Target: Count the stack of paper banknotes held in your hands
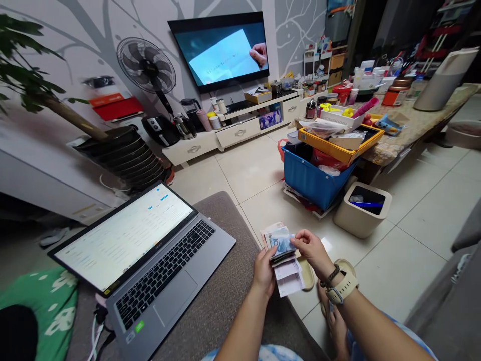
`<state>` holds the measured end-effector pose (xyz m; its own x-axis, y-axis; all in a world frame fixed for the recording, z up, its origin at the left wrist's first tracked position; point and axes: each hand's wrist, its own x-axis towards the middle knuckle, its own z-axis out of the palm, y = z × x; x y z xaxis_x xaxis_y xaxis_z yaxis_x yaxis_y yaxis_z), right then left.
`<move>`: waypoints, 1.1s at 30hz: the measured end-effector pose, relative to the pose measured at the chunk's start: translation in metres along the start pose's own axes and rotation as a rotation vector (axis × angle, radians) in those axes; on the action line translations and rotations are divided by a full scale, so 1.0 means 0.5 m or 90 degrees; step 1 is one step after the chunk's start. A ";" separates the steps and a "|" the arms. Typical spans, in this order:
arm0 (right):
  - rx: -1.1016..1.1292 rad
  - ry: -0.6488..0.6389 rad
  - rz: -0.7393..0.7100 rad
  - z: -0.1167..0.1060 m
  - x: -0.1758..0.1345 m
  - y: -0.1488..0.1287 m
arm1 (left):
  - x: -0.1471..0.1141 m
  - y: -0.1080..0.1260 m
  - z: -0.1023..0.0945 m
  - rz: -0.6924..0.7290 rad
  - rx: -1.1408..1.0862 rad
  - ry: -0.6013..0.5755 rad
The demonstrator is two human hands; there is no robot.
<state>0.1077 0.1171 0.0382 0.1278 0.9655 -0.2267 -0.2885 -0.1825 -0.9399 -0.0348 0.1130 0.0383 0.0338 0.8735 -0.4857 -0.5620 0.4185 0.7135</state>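
A stack of banknotes (277, 235) sits in my left hand (263, 271), thumb across its front and fingers behind it. The front note is bluish; pinkish edges show at the back. My right hand (308, 249) pinches the right edge of the blue note between thumb and fingertips. Below the stack hangs a pale strip of paper (290, 284) with a fold across it; its upper end is hidden by the notes. On my right wrist are a beige watch (338, 292) and a dark bracelet.
An open laptop (176, 291) rests on the grey couch (221, 215) at left. Ahead on the tiled floor stand a blue crate (311, 178) under a yellow tray and a beige bin (363, 215). A cluttered table (406, 123) extends rightward. Sandals and my feet are below my hands.
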 end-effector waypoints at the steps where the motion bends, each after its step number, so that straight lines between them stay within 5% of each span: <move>1: -0.004 -0.004 -0.003 0.000 0.001 0.000 | 0.001 -0.002 -0.002 0.000 0.004 -0.008; 18: -0.063 -0.005 -0.021 -0.008 0.007 0.014 | 0.009 -0.012 -0.007 0.009 -0.008 0.007; 33: -0.072 -0.022 -0.036 -0.011 0.009 0.019 | 0.007 -0.002 0.000 -0.074 -0.045 0.043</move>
<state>0.1106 0.1186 0.0270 0.1078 0.9802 -0.1660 -0.1729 -0.1459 -0.9741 -0.0339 0.1156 0.0360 0.0475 0.8005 -0.5974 -0.6146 0.4949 0.6143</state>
